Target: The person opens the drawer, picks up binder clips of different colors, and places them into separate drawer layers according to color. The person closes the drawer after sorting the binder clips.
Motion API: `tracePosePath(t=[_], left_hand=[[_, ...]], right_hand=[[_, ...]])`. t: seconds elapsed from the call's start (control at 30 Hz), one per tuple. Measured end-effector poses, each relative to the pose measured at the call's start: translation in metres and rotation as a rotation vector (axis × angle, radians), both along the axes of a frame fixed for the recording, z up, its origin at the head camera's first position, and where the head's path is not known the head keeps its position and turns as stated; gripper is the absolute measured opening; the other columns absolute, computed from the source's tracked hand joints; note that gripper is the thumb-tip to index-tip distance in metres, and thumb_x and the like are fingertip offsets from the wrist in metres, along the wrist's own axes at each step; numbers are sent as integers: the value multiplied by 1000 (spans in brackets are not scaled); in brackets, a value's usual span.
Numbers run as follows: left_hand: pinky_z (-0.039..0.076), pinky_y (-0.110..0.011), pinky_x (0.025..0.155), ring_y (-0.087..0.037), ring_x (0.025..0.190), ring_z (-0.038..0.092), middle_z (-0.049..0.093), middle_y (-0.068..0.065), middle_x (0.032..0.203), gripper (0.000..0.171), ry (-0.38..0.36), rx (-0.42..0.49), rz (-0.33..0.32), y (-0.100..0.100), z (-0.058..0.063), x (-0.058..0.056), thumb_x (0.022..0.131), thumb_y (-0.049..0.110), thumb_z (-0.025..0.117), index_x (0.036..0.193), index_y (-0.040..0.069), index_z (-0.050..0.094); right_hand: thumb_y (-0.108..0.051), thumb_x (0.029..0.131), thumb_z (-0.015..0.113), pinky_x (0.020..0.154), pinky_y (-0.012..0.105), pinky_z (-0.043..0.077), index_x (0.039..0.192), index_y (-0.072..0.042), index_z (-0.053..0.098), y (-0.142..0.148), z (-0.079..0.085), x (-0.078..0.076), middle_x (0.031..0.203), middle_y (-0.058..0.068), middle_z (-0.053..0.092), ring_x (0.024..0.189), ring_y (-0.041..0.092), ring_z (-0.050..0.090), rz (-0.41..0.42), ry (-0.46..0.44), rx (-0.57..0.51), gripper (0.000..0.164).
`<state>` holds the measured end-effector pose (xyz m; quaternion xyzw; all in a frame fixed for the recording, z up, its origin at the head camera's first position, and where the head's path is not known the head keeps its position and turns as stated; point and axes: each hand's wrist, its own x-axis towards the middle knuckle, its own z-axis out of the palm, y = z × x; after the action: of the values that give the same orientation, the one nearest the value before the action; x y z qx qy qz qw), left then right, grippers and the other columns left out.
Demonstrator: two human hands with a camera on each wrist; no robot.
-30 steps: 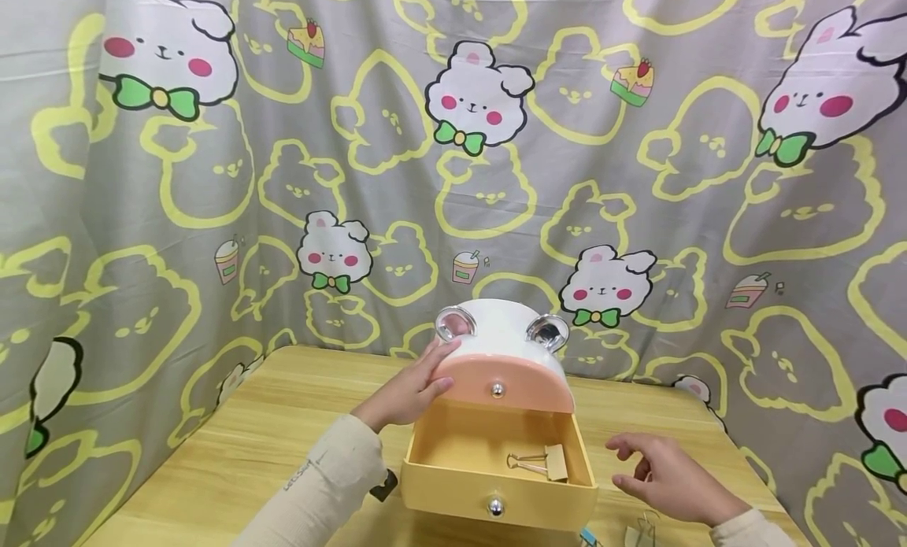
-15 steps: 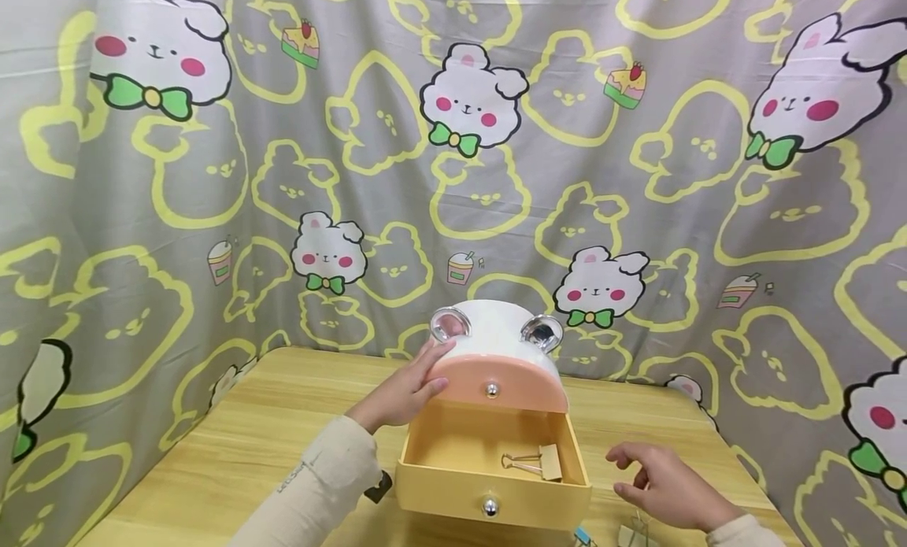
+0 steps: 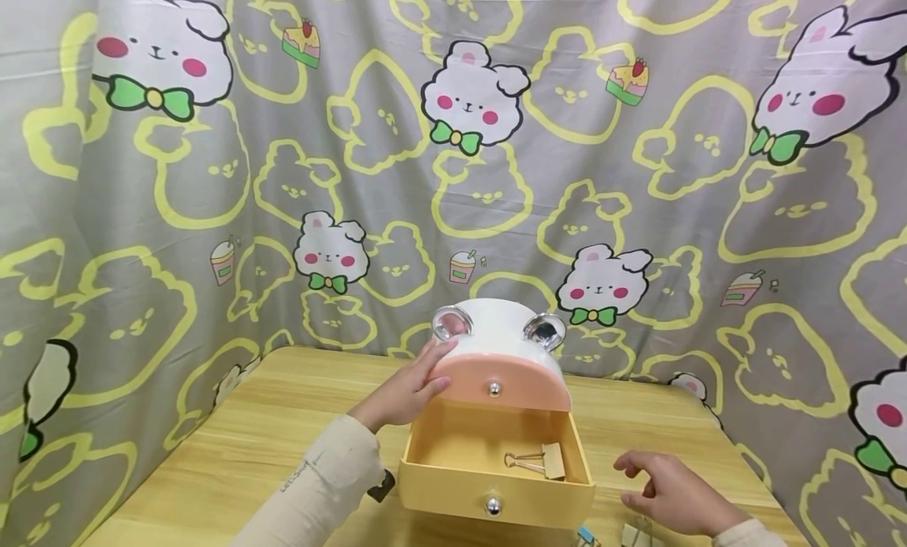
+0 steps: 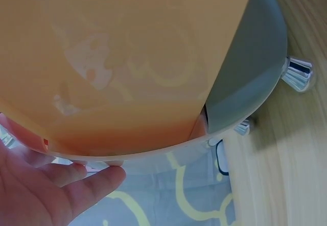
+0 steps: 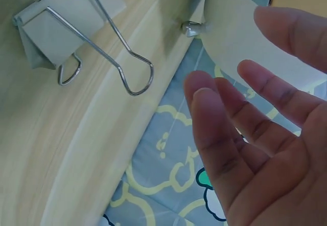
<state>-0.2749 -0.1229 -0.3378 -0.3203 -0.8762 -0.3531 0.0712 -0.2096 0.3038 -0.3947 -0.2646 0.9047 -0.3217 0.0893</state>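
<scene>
A small white storage box [image 3: 496, 323] with silver round ears stands on the table, its pink upper drawer [image 3: 460, 378] shut. The yellow lower drawer [image 3: 446, 488] is pulled out, and a pale binder clip [image 3: 554, 462] lies inside at its right. My left hand [image 3: 400, 391] rests against the box's upper left side with fingers extended. To the right of the drawer, my right hand [image 3: 669, 488] hovers with loosely bent fingers and holds nothing. Below it, a pale binder clip [image 5: 56, 26] with wire handles lies on the table. A blue clip [image 3: 586, 534] lies near the drawer's front right corner.
The wooden table [image 3: 298, 397] spreads around the box. A grey curtain [image 3: 397, 177] with rabbit prints hangs behind and at both sides. A small black object [image 3: 383, 486] shows beside the left sleeve, left of the drawer.
My right hand has shifted slightly right and down relative to the drawer. The left hand stays against the box, and the drawer and clips keep their places.
</scene>
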Motion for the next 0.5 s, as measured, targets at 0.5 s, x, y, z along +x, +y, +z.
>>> tracePosePath(t=[0.5], left_hand=[[22, -64, 107, -38, 144, 13, 15, -18, 159, 56, -4, 1, 1, 0, -1, -1, 102, 28, 50, 153, 21, 27]], right_hand=[[-16, 87, 73, 60, 29, 50, 117, 4, 59, 4, -9, -1, 108, 18, 61, 67, 8, 60, -17, -47, 47, 39]])
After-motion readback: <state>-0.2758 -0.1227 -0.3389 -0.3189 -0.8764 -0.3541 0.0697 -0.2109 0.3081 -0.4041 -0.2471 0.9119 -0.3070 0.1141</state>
